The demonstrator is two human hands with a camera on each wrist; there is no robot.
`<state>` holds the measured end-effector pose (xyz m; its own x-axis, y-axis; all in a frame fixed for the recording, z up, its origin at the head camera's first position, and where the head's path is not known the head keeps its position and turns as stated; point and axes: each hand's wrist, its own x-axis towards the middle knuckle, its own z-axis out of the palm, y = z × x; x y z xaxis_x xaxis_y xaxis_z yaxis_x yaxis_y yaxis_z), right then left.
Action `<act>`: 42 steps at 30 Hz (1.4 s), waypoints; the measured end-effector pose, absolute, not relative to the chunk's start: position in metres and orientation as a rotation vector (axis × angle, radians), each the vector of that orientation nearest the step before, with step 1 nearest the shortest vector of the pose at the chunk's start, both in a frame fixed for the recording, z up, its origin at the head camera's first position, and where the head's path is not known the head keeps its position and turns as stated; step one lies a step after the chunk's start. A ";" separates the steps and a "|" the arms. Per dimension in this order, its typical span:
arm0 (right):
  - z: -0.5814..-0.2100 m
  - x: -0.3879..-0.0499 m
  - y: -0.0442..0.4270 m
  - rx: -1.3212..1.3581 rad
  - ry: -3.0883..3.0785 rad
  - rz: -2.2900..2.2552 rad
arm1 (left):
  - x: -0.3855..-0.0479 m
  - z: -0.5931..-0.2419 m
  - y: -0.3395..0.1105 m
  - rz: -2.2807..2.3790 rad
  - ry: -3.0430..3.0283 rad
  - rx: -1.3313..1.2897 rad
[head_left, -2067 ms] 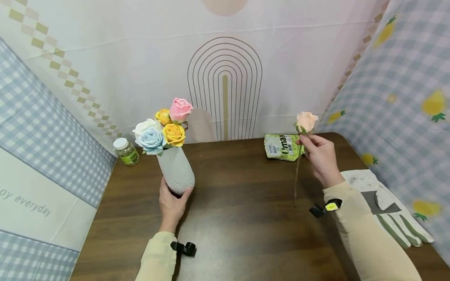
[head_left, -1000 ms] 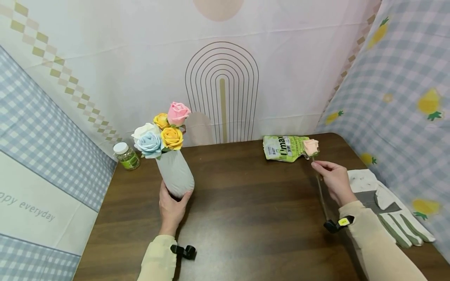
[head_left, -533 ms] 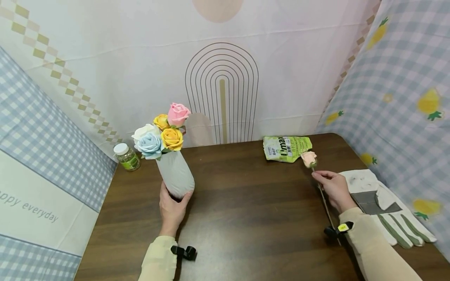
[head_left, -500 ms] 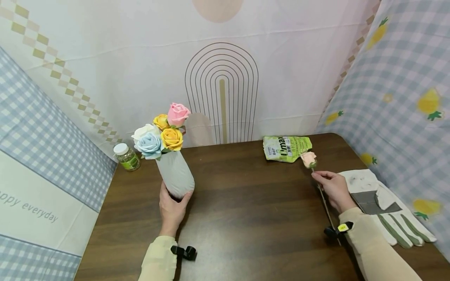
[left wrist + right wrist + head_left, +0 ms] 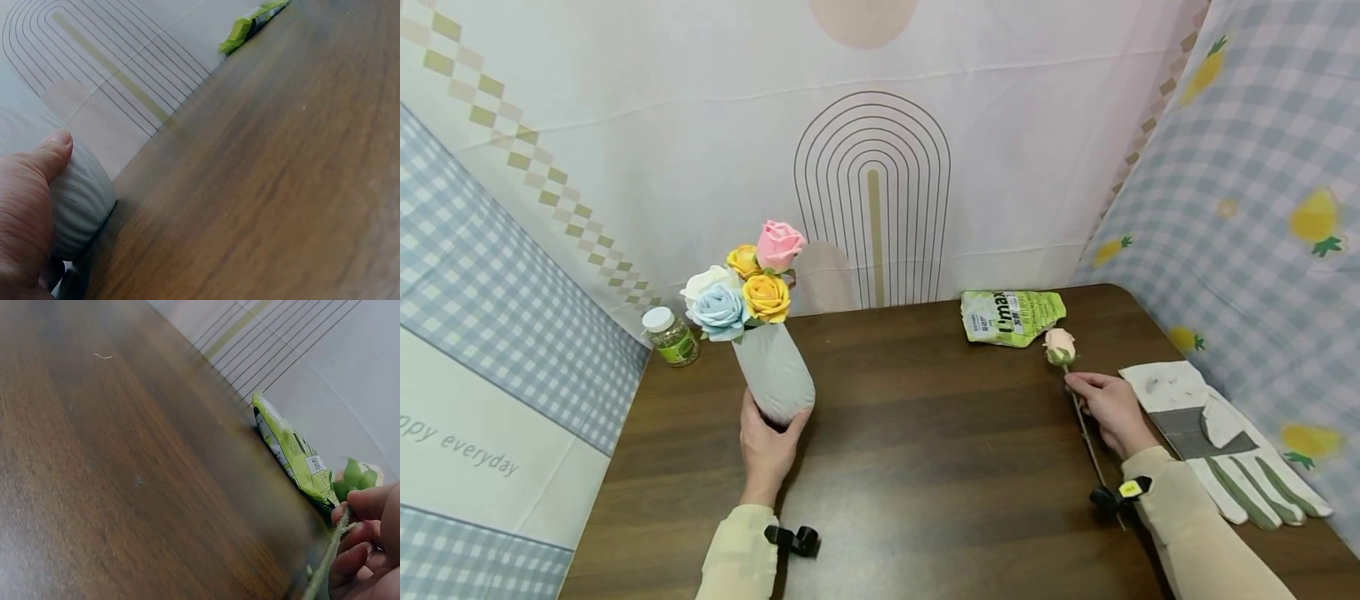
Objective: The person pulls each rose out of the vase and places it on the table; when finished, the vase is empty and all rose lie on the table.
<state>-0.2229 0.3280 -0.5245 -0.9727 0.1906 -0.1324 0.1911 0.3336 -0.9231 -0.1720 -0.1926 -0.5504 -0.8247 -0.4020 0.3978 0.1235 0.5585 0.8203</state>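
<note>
Peach rose (image 5: 1060, 344): you've lowered it just in front of the packet (image 5: 1011, 318), leaving it apart from the vase (image 5: 773, 373).
Right grip (image 5: 1111, 408): pinching your 1 stem (image 5: 1088, 442).
Left grip (image 5: 767, 442): holding your vase low down.
In vase: 2 yellow roses (image 5: 766, 297), 1 pink rose (image 5: 779, 245), 1 blue rose (image 5: 718, 312), 1 white rose (image 5: 706, 280).
Bench (image 5: 940, 467): 1 vase, 1 packet, 1 jar (image 5: 672, 337), at least 1 glove (image 5: 1221, 442).
</note>
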 end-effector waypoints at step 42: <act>-0.540 -0.224 0.335 0.395 2.922 -1.319 | -0.170 -0.548 -0.192 -1.244 -2.261 0.235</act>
<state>-0.2241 0.3348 -0.5404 -0.9662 0.2570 -0.0194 0.1846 0.6376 -0.7479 -0.1698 -0.1923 -0.5477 -0.8369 -0.3978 0.3761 0.1047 0.5581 0.8232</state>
